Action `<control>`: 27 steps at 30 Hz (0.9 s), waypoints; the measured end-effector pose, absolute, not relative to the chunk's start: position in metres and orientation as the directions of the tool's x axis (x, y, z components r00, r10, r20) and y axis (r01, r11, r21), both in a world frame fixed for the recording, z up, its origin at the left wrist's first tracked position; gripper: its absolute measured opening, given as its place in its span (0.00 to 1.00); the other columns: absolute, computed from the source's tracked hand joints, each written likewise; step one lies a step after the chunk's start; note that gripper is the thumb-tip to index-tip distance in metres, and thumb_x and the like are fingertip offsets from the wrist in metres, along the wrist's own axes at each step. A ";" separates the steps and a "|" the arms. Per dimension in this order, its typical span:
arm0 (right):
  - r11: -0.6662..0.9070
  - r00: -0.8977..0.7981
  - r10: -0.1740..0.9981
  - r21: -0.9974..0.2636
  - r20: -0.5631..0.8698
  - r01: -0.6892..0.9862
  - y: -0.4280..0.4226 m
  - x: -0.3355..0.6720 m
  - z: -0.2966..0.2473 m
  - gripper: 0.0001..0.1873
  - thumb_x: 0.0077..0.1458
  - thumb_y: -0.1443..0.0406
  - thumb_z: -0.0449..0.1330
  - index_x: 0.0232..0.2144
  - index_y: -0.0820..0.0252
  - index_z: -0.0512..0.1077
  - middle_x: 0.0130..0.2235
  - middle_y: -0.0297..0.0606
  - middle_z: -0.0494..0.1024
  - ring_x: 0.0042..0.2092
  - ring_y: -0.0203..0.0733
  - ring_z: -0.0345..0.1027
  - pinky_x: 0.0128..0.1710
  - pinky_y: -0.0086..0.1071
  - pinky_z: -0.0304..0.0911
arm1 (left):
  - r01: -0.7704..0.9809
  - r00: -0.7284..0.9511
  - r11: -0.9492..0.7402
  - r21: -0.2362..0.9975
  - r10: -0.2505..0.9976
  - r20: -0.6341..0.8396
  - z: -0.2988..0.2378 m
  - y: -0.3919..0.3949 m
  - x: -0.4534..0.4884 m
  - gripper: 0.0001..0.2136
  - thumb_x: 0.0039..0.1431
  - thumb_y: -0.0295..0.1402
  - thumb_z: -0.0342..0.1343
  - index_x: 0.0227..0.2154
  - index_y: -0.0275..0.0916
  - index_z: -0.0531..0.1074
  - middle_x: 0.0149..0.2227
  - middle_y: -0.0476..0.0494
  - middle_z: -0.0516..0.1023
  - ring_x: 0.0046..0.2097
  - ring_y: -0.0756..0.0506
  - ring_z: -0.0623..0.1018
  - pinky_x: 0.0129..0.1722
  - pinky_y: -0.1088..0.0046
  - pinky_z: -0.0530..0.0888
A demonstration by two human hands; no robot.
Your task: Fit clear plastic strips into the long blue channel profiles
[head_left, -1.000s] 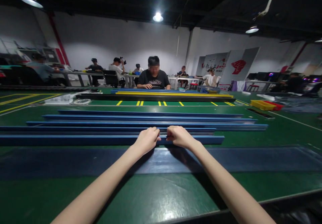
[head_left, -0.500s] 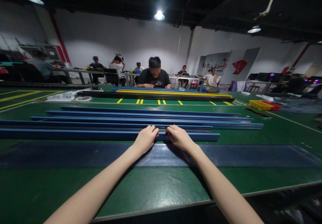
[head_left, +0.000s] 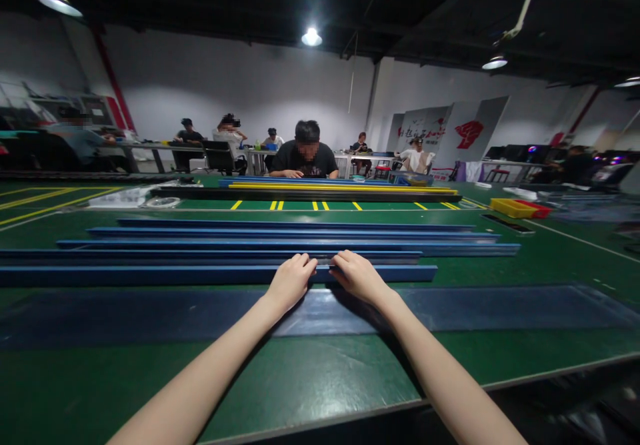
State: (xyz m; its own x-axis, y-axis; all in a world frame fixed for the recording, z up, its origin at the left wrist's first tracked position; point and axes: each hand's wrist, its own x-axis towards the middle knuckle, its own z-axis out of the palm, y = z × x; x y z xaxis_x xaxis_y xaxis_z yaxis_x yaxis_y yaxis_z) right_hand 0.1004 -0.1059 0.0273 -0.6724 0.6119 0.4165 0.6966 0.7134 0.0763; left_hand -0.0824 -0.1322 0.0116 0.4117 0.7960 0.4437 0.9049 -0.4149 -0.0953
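Both of my hands are at the nearest long blue channel strip [head_left: 200,275], which lies across the green tabletop and runs out of view on the left. My left hand [head_left: 294,278] curls its fingers over the front wall of the strip. A short gap away, my right hand [head_left: 357,274] is closed on the same wall, thumb side inward. Fingertips of both hands are partly hidden behind the strip. Below my wrists a flat, clear plastic sheet [head_left: 475,308] is spread along the table. Several more blue channel strips [head_left: 165,234] lie parallel just beyond.
Farther back are a black bar [head_left: 300,194] and a yellow strip [head_left: 350,187]. A co-worker [head_left: 306,155] leans over the far side. On the right sit a yellow tray [head_left: 511,208], a red tray [head_left: 537,210] and a dark phone-like slab [head_left: 507,224]. The table's near edge [head_left: 370,408] runs below my arms.
My view has tilted and shifted slightly, so the room sits a little lower and further left. Both hands keep nearly the same place on the strip.
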 end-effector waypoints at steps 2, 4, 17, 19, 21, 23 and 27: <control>0.720 -0.660 0.597 0.057 0.456 0.691 -0.108 0.100 0.030 0.06 0.56 0.66 0.52 0.35 0.63 0.67 0.35 0.41 0.71 0.38 0.40 0.62 0.37 0.30 0.55 | 0.904 0.414 -0.415 -0.101 0.794 0.446 0.012 -0.133 -0.082 0.06 0.59 0.26 0.45 0.33 0.38 0.66 0.34 0.44 0.70 0.38 0.45 0.69 0.35 0.71 0.67; 0.724 -0.653 0.601 0.034 0.461 0.689 -0.109 0.100 0.034 0.06 0.55 0.65 0.53 0.34 0.63 0.67 0.34 0.41 0.72 0.37 0.39 0.62 0.36 0.29 0.54 | 0.907 0.411 -0.408 -0.106 0.797 0.443 0.013 -0.134 -0.082 0.06 0.59 0.26 0.45 0.33 0.38 0.67 0.34 0.45 0.70 0.38 0.45 0.70 0.35 0.71 0.67; 0.641 -0.651 0.759 -0.181 -0.001 0.746 -0.109 0.112 0.038 0.18 0.45 0.50 0.59 0.28 0.58 0.72 0.25 0.34 0.75 0.26 0.34 0.64 0.23 0.25 0.48 | 0.912 0.403 -0.394 -0.117 0.801 0.442 0.014 -0.134 -0.082 0.07 0.59 0.25 0.45 0.34 0.38 0.67 0.34 0.45 0.70 0.37 0.46 0.70 0.34 0.71 0.67; 0.641 -0.656 0.755 -0.196 -0.013 0.742 -0.108 0.113 0.039 0.15 0.43 0.52 0.61 0.28 0.57 0.73 0.25 0.33 0.75 0.26 0.34 0.64 0.23 0.24 0.49 | 0.911 0.404 -0.395 -0.117 0.801 0.441 0.013 -0.133 -0.082 0.07 0.59 0.25 0.44 0.34 0.38 0.67 0.33 0.45 0.70 0.37 0.46 0.69 0.34 0.71 0.67; 0.641 -0.657 0.754 -0.202 -0.016 0.741 -0.108 0.113 0.040 0.14 0.42 0.54 0.62 0.29 0.57 0.73 0.25 0.32 0.75 0.26 0.33 0.64 0.24 0.24 0.49 | 0.911 0.405 -0.397 -0.116 0.801 0.441 0.013 -0.133 -0.082 0.07 0.59 0.25 0.44 0.34 0.38 0.67 0.33 0.45 0.70 0.37 0.46 0.69 0.35 0.71 0.67; 0.637 -0.654 0.756 -0.205 -0.020 0.743 -0.109 0.113 0.040 0.13 0.42 0.55 0.62 0.29 0.57 0.73 0.25 0.32 0.75 0.27 0.33 0.64 0.23 0.24 0.49 | 0.910 0.405 -0.399 -0.114 0.799 0.444 0.012 -0.133 -0.082 0.07 0.59 0.26 0.44 0.34 0.38 0.67 0.34 0.45 0.70 0.38 0.46 0.69 0.35 0.71 0.67; 0.627 -0.645 0.764 -0.212 -0.023 0.750 -0.108 0.113 0.040 0.11 0.44 0.56 0.62 0.28 0.57 0.72 0.25 0.32 0.74 0.26 0.33 0.64 0.23 0.24 0.49 | 0.910 0.404 -0.399 -0.112 0.799 0.444 0.010 -0.133 -0.081 0.07 0.60 0.26 0.44 0.36 0.38 0.67 0.34 0.44 0.70 0.38 0.45 0.69 0.35 0.70 0.67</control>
